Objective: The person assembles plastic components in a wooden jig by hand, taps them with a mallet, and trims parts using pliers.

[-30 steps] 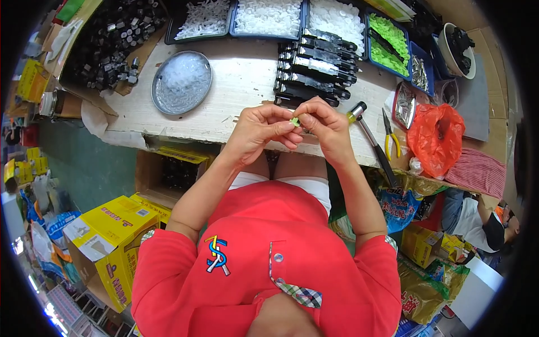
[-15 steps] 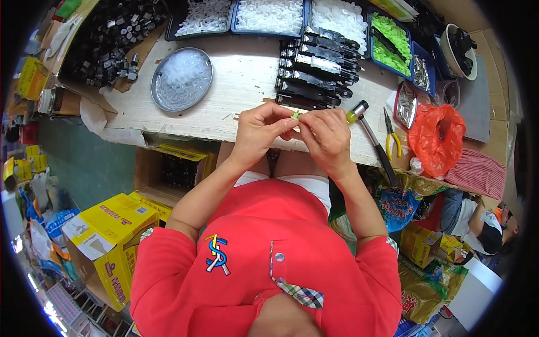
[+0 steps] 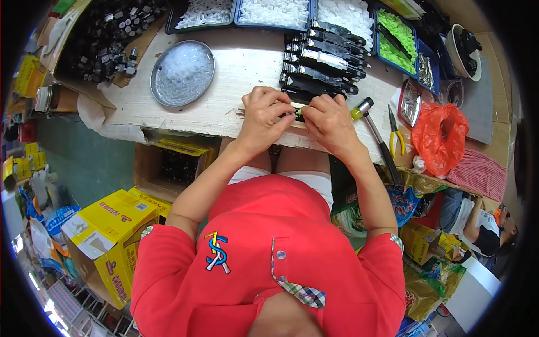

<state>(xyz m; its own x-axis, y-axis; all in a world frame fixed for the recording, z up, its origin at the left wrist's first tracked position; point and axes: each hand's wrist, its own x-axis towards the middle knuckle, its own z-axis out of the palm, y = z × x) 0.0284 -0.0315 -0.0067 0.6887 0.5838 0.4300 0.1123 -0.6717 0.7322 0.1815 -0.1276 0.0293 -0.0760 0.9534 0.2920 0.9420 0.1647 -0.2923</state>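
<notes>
Both hands meet at the table's near edge, around a small light-green plastic piece (image 3: 298, 111) with something dark beside it. My left hand (image 3: 263, 119) is closed in a pinch at the left of that piece; its fingers cover what they grip. From the other side, my right hand (image 3: 332, 123) has its fingertips bent down and pressed on the green piece. Just beyond my fingers lies a row of several long black plastic parts (image 3: 323, 70). A hammer (image 3: 380, 143) with a yellow-green and black head lies by my right hand.
A round metal tray (image 3: 182, 92) holds clear small pieces. Bins of white pieces (image 3: 272, 14) and green pieces (image 3: 396, 45) line the back. Yellow-handled pliers (image 3: 396, 132) and a red plastic bag (image 3: 441, 137) lie to the right. Dark parts fill a box (image 3: 146, 50) at far left.
My hands have lowered to the table edge with the green piece, which now sits against something dark. My right hand has turned more palm-down. The view has shifted slightly.
</notes>
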